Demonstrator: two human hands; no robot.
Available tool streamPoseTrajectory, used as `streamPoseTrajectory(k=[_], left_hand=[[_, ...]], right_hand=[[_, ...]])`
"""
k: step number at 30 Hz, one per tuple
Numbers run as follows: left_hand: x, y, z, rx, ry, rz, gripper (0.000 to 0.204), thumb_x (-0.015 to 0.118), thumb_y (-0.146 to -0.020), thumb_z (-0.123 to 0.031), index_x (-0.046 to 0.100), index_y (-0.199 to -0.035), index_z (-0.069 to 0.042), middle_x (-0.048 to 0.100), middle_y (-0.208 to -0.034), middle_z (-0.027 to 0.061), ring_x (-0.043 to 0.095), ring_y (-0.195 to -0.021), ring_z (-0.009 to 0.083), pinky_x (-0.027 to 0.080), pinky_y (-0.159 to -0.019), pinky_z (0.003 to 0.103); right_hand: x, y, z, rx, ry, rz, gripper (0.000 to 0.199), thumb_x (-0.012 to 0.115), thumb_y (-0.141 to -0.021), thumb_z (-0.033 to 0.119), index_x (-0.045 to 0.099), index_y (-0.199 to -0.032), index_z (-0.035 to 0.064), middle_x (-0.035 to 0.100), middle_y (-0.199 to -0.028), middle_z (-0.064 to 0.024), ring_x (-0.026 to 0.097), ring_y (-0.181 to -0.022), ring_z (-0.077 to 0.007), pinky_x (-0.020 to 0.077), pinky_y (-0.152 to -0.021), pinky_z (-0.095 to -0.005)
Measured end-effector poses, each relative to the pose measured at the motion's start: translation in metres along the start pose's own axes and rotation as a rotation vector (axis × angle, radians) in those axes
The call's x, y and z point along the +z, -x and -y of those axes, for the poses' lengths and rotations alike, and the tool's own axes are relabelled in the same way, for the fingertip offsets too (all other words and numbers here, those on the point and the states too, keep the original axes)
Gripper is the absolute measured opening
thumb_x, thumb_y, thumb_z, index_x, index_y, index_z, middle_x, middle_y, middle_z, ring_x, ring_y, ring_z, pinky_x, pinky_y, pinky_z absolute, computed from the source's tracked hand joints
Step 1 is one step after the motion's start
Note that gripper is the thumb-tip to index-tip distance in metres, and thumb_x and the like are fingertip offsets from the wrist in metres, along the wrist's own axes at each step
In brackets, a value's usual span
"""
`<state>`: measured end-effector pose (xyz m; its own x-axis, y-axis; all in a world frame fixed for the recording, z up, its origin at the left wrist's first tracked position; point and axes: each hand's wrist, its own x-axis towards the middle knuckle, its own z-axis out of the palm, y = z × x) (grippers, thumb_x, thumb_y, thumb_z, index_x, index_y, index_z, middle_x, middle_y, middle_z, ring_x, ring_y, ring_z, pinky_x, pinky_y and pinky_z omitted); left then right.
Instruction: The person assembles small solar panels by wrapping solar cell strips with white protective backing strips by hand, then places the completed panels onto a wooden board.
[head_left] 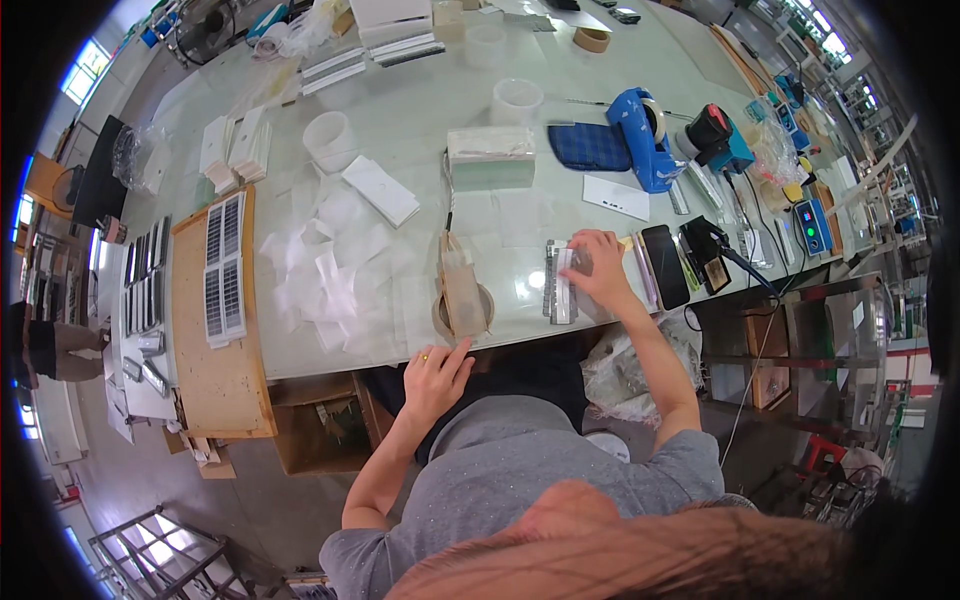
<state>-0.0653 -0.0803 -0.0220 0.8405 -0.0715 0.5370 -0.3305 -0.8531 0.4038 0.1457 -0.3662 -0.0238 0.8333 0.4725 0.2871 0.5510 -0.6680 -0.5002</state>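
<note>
My left hand rests at the table's front edge, fingers stretched out and palm down. Its fingertips reach the near end of a narrow, translucent tan piece, which lies across a brown ring that looks like a tape roll. To the right, my right hand bends over narrow white-and-grey strips lying side by side. Thumb and fingers close on the strips' right side; how many they grip is hidden. Left of the tan piece, thin white translucent sheets lie in a loose heap.
A box-shaped stack stands ahead, near clear round containers. A blue tape dispenser, a black phone and cables are at right. At left, a wooden board carries dark-gridded panels. A plastic bag hangs below the edge.
</note>
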Motion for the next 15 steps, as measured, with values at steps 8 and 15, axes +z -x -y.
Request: streamPoseTrajectory(k=[8,15], left_hand=[[0.0,-0.001,0.0,0.018,-0.019,0.025,0.035,0.072,-0.081,-0.018,0.067,-0.115,-0.01,0.05,-0.076,0.0026,0.055,-0.069,0.0201,0.044,-0.062,0.034],[-0.002,-0.001,-0.002,0.005,-0.017,0.025,0.037,0.074,-0.078,-0.014,0.068,-0.114,-0.01,0.05,-0.074,0.0021,0.053,-0.065,0.0194,0.044,-0.06,0.033]], right_hand=[[-0.019,-0.038,0.049,0.395,-0.967,0.334,0.034,0.067,-0.086,0.003,0.052,-0.116,0.0078,0.057,-0.074,0.0049,0.051,-0.07,-0.0025,0.0381,-0.064,-0.0192],[0.054,-0.072,0.119,0.283,-0.94,0.411,0.027,0.073,-0.085,0.012,0.056,-0.105,0.007,0.048,-0.064,0.0069,0.041,-0.06,-0.0033,0.0329,-0.055,-0.0219]])
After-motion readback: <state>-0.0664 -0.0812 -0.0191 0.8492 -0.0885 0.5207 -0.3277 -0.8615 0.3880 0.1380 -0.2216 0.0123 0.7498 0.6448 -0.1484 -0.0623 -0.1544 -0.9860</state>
